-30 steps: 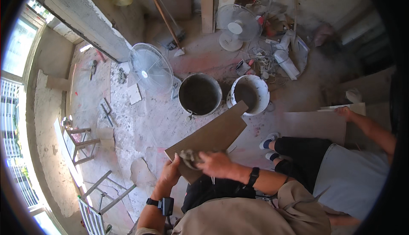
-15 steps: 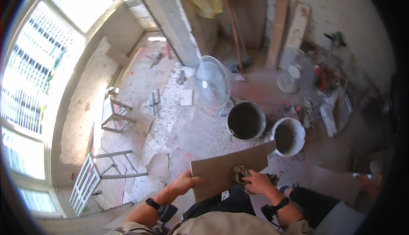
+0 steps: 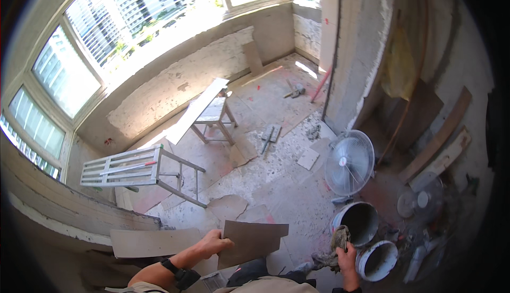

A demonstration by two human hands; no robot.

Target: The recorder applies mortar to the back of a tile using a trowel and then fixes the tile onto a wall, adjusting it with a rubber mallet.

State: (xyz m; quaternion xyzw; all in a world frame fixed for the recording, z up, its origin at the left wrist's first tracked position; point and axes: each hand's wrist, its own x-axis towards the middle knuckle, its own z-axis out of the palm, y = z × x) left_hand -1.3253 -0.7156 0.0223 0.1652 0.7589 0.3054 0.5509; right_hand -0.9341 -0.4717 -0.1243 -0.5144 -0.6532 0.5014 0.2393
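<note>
My left hand grips the left edge of a flat brown tile, thumb on its face, tilted up in front of my legs. The tile has a stepped notch at its right side. My right hand is closed on a crumpled, dirty rag, held away from the tile on the right. The rag is near the rim of a large bucket with dark insides. A smaller white bucket stands just by my right wrist.
A standing fan is beyond the buckets. Left lie a metal bench and a stool with a long pale board across it. Another tile lies left of my arm. Planks lean at the right wall.
My right hand with the rag has come off the tile's face and moved right toward the buckets. My left hand keeps the tile. The view has turned left toward the windows.
</note>
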